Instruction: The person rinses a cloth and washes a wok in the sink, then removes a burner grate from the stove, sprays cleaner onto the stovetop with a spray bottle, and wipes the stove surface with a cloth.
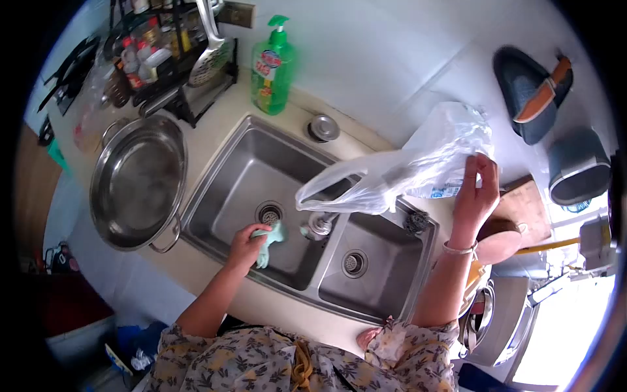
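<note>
My left hand is closed around a pale green cloth above the larger basin of the steel double sink. The cloth hangs down from my fingers near the drain. On the right, my right hand pinches a white translucent plastic bag near its right end. The bag stretches leftward over the back of the sink, its handle loop hanging close to the faucet. A printed blue and white packet shows under or inside the bag; I cannot tell which.
A large steel pot stands left of the sink. Behind it are a black rack of seasoning bottles and a skimmer. A green pump bottle stands at the back. A dark scrubber lies at the right rim, near a cutting board.
</note>
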Tool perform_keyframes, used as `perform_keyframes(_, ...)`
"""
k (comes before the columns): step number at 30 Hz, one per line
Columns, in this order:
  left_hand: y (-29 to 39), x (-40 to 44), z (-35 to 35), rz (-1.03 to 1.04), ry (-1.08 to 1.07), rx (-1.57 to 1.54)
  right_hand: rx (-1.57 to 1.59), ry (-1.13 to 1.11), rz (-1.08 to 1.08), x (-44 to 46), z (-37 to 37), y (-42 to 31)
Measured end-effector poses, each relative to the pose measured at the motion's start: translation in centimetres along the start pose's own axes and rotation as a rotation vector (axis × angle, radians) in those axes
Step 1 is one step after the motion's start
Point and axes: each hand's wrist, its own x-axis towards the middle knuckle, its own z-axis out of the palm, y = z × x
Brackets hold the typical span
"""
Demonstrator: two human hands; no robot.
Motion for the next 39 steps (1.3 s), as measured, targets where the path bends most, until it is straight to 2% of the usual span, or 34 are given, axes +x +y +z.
perform_keyframes(2, 0.5, -0.2, 0.0, 0.011, 0.049, -0.004, 0.089, 0.162, 0.207, 1.0, -2.0, 1.7)
perform_keyframes(3, 1.2, -0.5, -0.1, 0.010, 0.046, 0.018, 0.166, 0.270, 0.191, 2.0, -3.6, 2.7)
perform_keyframes(5, 1.8, -0.9, -0.2, -0.035, 0.034, 0.007, 0.036, 0.499, 0.291, 4.3, -7.4, 1.1)
perform_keyframes(7, 1.6, -1.2, -0.3, -0.008, -0.002, -0.035, -0.107, 0.640, 0.233, 6.0, -11.8, 1.3)
perform_keyframes(11, 0.9, -1.4, -0.4, -0.048, 0.005, -0.021, -0.254, 0.783, 0.133, 7.3, -20.5, 7.1)
perform_keyframes(13, 1.0, -1.6, 0.0, -0.025, -0.013, 0.010, -0.487, 0.821, 0.243, 6.5, -23.5, 10.9)
perform_keyframes(14, 0.7, -1.7, -0.1, -0.023, -0.007, 0.013, -0.498, 0.807, 0.336, 5.7, -24.7, 13.6)
perform_keyframes(17, 0.6, -1.9, 0.2, -0.004, 0.006, -0.002, -0.598, 0.695, 0.416, 1.8, -24.0, 17.8)
perform_keyframes(19, 0.1, -1.7, -0.4, -0.042, -0.007, 0.003, -0.646, 0.579, 0.369, -0.9, -23.4, 24.3)
perform_keyframes(20, 0.3, -2.0, -0.2, -0.045, 0.005, 0.021, -0.863, 0.307, 0.155, -2.5, -22.7, 26.3)
perform_keyframes(21, 0.6, -2.1, 0.0, -0.048, 0.020, 0.041, -0.973, -0.073, 0.380, -2.9, -21.4, 24.8)
perform_keyframes(23, 1.0, -2.1, -0.1, -0.060, 0.010, 0.017, -1.133, -0.423, 0.747, -3.5, -18.5, 24.1)
perform_keyframes(24, 1.3, -2.1, 0.0, -0.045, 0.018, 0.016, -1.156, -0.455, 0.821, -2.9, -17.7, 24.1)
perform_keyframes(25, 1.6, -2.2, 0.0, -0.034, 0.025, 0.014, -1.151, -0.397, 0.769, -2.5, -16.7, 23.6)
perform_keyframes(27, 1.9, -2.3, 0.0, -0.021, 0.052, 0.019, -0.975, -0.242, 0.531, -2.0, -15.3, 24.7)
perform_keyframes(28, 1.9, -2.3, 0.0, -0.014, 0.058, 0.021, -0.913, -0.205, 0.268, -2.0, -14.3, 26.6)
perform_keyframes(29, 1.9, -2.3, 0.1, -0.016, 0.072, 0.020, -0.902, -0.212, 0.262, -1.2, -13.8, 28.5)
perform_keyframes(31, 2.0, -2.2, -0.1, -0.090, 0.064, -0.008, -0.595, -0.511, 0.212, -0.3, -12.5, 30.0)
perform_keyframes(32, 1.5, -2.0, -0.4, -0.068, 0.051, -0.016, -0.581, -0.518, 0.206, -0.1, -12.2, 30.6)
perform_keyframes(35, 1.3, -2.1, -0.4, -0.065, 0.055, 0.007, -0.210, -0.535, 0.507, 1.1, -10.9, 32.5)
perform_keyframes(37, 2.0, -2.5, 0.0, -0.070, 0.055, -0.046, -1.018, -1.129, -0.228, 1.2, -10.7, 33.5)
perform_keyframes(39, 2.1, -2.1, -0.1, -0.079, 0.035, -0.077, -0.941, -0.744, 0.085, 0.6, -10.6, 30.9)
